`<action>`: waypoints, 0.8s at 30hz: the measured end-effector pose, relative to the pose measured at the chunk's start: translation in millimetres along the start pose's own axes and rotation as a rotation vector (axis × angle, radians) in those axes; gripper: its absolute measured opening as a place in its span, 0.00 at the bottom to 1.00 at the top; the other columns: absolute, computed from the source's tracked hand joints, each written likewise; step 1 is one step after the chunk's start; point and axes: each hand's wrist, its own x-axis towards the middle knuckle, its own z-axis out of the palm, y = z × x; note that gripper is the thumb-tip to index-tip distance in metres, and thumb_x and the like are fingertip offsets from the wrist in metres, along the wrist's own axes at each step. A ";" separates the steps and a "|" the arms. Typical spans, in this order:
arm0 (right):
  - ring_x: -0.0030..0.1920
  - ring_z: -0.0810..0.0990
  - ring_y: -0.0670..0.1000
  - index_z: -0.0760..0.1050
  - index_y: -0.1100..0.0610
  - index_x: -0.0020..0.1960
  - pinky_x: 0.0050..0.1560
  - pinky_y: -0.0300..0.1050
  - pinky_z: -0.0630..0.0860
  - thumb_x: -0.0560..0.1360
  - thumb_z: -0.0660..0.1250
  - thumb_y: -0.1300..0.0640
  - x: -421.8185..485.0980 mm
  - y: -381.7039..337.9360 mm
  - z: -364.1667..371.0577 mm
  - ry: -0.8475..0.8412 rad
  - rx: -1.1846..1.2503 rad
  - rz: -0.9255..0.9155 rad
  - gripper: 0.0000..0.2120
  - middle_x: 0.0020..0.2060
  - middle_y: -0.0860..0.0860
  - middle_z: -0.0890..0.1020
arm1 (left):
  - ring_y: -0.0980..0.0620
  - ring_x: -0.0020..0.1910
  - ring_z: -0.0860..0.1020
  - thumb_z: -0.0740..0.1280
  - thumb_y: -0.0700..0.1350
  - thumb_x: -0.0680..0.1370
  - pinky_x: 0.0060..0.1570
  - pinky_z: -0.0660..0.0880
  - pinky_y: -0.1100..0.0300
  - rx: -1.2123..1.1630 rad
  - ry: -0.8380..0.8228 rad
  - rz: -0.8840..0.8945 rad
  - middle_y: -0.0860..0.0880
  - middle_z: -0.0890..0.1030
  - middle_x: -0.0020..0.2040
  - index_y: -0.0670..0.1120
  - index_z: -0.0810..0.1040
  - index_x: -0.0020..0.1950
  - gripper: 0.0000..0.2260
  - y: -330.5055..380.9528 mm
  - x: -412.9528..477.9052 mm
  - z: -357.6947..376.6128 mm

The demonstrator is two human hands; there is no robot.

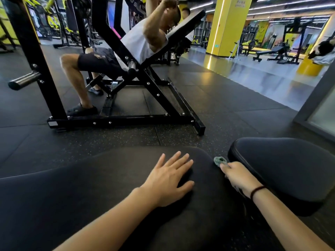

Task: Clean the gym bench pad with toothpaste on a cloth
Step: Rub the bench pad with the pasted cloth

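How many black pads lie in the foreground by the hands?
2: large pad under the left hand; smaller pad beside the right hand holding the cloth.

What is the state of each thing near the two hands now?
Large black padded bench pad: lies under the left hand.
Left hand: open, fingers spread.
Small grey-green cloth: bunched, at the pad's right edge.
Right hand: grips the cloth.
Second black rounded pad: apart, across a gap.
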 end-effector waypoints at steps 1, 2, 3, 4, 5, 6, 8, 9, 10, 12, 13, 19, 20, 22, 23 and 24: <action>0.33 0.73 0.52 0.71 0.59 0.35 0.36 0.46 0.65 0.82 0.57 0.53 10.7 -6.6 2.3 0.019 0.045 0.017 0.19 0.30 0.53 0.73 | 0.57 0.76 0.37 0.49 0.62 0.80 0.74 0.36 0.47 0.029 -0.021 -0.039 0.58 0.43 0.78 0.55 0.46 0.78 0.29 -13.2 -1.2 -1.2; 0.37 0.74 0.54 0.74 0.61 0.40 0.39 0.46 0.66 0.82 0.56 0.52 20.3 -12.8 3.7 0.054 0.112 0.018 0.18 0.35 0.54 0.76 | 0.57 0.76 0.37 0.47 0.64 0.79 0.74 0.37 0.46 0.044 -0.047 -0.074 0.59 0.42 0.78 0.57 0.44 0.78 0.29 -24.0 -2.9 -1.2; 0.42 0.76 0.55 0.76 0.63 0.47 0.44 0.47 0.69 0.82 0.55 0.52 29.1 -17.6 4.7 0.101 0.189 0.004 0.17 0.40 0.56 0.77 | 0.58 0.75 0.36 0.43 0.66 0.77 0.74 0.37 0.45 0.051 -0.067 -0.095 0.60 0.41 0.77 0.58 0.43 0.77 0.30 -31.9 -4.8 -0.1; 0.48 0.77 0.58 0.75 0.64 0.52 0.49 0.49 0.70 0.82 0.54 0.52 35.7 -21.1 4.3 0.152 0.256 -0.023 0.17 0.45 0.58 0.77 | 0.59 0.75 0.36 0.39 0.68 0.74 0.74 0.38 0.46 0.050 -0.068 -0.103 0.61 0.40 0.77 0.60 0.42 0.77 0.32 -36.2 -7.1 1.6; 0.53 0.77 0.60 0.74 0.65 0.56 0.54 0.52 0.71 0.83 0.53 0.51 41.7 -25.0 3.3 0.196 0.292 -0.056 0.19 0.48 0.59 0.77 | 0.60 0.75 0.36 0.36 0.68 0.72 0.74 0.37 0.46 0.042 -0.053 -0.104 0.62 0.40 0.76 0.61 0.41 0.76 0.33 -38.1 -8.5 3.6; 0.57 0.75 0.62 0.73 0.65 0.58 0.58 0.53 0.70 0.83 0.53 0.51 47.4 -28.1 1.4 0.210 0.300 -0.092 0.19 0.51 0.61 0.78 | 0.61 0.74 0.35 0.35 0.68 0.71 0.74 0.37 0.47 0.031 -0.035 -0.102 0.63 0.39 0.76 0.61 0.41 0.76 0.34 -38.7 -8.9 5.0; 0.62 0.74 0.59 0.71 0.64 0.65 0.60 0.49 0.68 0.82 0.53 0.50 62.7 -34.9 0.9 0.110 0.251 -0.140 0.21 0.59 0.60 0.77 | 0.62 0.74 0.36 0.37 0.68 0.72 0.74 0.36 0.48 0.008 -0.009 -0.100 0.64 0.40 0.76 0.62 0.41 0.76 0.32 -38.5 -8.2 6.6; 0.61 0.74 0.56 0.70 0.62 0.68 0.59 0.46 0.67 0.82 0.53 0.49 72.3 -38.2 3.9 -0.007 0.198 -0.144 0.22 0.61 0.57 0.76 | 0.62 0.74 0.36 0.39 0.67 0.73 0.74 0.36 0.49 -0.002 0.001 -0.103 0.64 0.40 0.76 0.63 0.41 0.76 0.31 -38.2 -7.6 6.3; 0.59 0.74 0.53 0.69 0.59 0.69 0.57 0.45 0.66 0.82 0.54 0.47 81.4 -43.1 7.5 -0.148 0.115 -0.127 0.22 0.61 0.55 0.76 | 0.63 0.74 0.36 0.41 0.67 0.74 0.74 0.36 0.50 -0.012 0.008 -0.106 0.64 0.40 0.76 0.63 0.42 0.76 0.30 -38.7 -7.0 6.1; 0.54 0.73 0.50 0.72 0.56 0.67 0.54 0.43 0.66 0.81 0.54 0.45 94.6 -58.3 14.8 -0.373 -0.050 -0.083 0.22 0.56 0.52 0.76 | 0.63 0.74 0.37 0.45 0.65 0.77 0.74 0.35 0.50 -0.034 0.016 -0.112 0.65 0.41 0.76 0.63 0.43 0.76 0.28 -39.5 -6.1 5.3; 0.51 0.73 0.50 0.75 0.56 0.63 0.52 0.43 0.65 0.81 0.54 0.44 99.8 -65.8 18.7 -0.417 -0.130 -0.104 0.21 0.52 0.53 0.76 | 0.63 0.74 0.37 0.47 0.65 0.78 0.74 0.35 0.51 -0.041 0.018 -0.112 0.65 0.41 0.76 0.63 0.44 0.76 0.28 -40.0 -6.1 5.5; 0.30 0.67 0.47 0.65 0.54 0.30 0.33 0.42 0.61 0.81 0.57 0.48 105.0 -125.1 60.4 -0.472 -0.379 -0.357 0.22 0.28 0.49 0.69 | 0.64 0.74 0.38 0.52 0.63 0.78 0.74 0.34 0.52 -0.082 0.044 -0.109 0.64 0.44 0.77 0.62 0.47 0.76 0.28 -42.6 -3.4 6.5; 0.31 0.68 0.47 0.67 0.54 0.31 0.34 0.41 0.62 0.81 0.57 0.48 102.7 -135.7 70.1 -0.506 -0.382 -0.387 0.21 0.29 0.49 0.71 | 0.64 0.75 0.39 0.52 0.63 0.78 0.74 0.35 0.52 -0.091 0.052 -0.112 0.63 0.45 0.77 0.62 0.48 0.76 0.28 -42.9 -3.3 7.1; 0.38 0.73 0.48 0.74 0.55 0.35 0.44 0.42 0.68 0.81 0.57 0.47 98.4 -149.7 86.2 -0.568 -0.353 -0.440 0.20 0.37 0.53 0.79 | 0.64 0.75 0.41 0.54 0.63 0.78 0.74 0.35 0.52 -0.113 0.069 -0.117 0.62 0.47 0.77 0.60 0.51 0.77 0.28 -43.5 -3.0 8.4; 0.44 0.76 0.48 0.78 0.56 0.41 0.51 0.44 0.70 0.80 0.57 0.46 97.3 -153.0 91.7 -0.594 -0.320 -0.450 0.19 0.44 0.55 0.82 | 0.64 0.75 0.41 0.55 0.63 0.78 0.74 0.35 0.52 -0.123 0.079 -0.119 0.62 0.48 0.77 0.60 0.51 0.77 0.29 -44.1 -3.0 8.6; 0.50 0.77 0.49 0.80 0.57 0.47 0.59 0.46 0.69 0.80 0.57 0.44 96.4 -154.0 95.6 -0.606 -0.292 -0.449 0.20 0.51 0.55 0.83 | 0.64 0.75 0.42 0.55 0.62 0.78 0.74 0.36 0.52 -0.131 0.088 -0.120 0.61 0.48 0.77 0.59 0.52 0.77 0.29 -44.2 -3.3 9.2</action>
